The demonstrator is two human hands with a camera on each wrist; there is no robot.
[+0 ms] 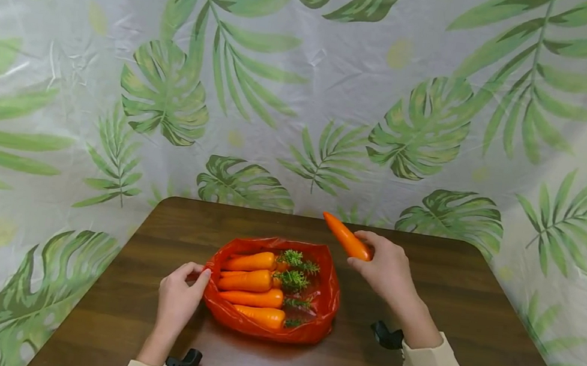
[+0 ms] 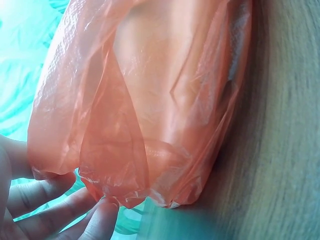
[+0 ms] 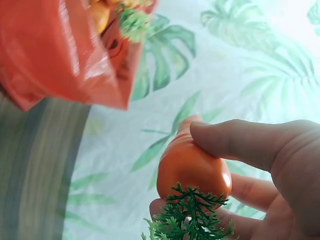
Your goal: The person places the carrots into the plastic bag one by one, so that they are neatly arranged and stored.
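On the table lies a red plastic bag [image 1: 330, 308] with its mouth spread wide. Inside it, several orange carrots [image 1: 252, 279] with green tops [image 1: 293, 281] lie side by side, tips to the left. My left hand [image 1: 181, 291] pinches the bag's left rim between thumb and fingers; the left wrist view shows the thin red plastic [image 2: 115, 135] at the fingertips. In my right hand [image 1: 389, 272], raised right of the bag, is a single carrot [image 1: 347, 237] gripped near its thick end, its tip pointing up and left. Its green top [image 3: 192, 215] shows in the right wrist view.
The brown wooden table [image 1: 157, 234] ends at a far edge just behind the bag. A leaf-patterned sheet [image 1: 348, 86] hangs behind it and shows along both sides. Black wrist straps [image 1: 387, 335] sit at the sleeve cuffs.
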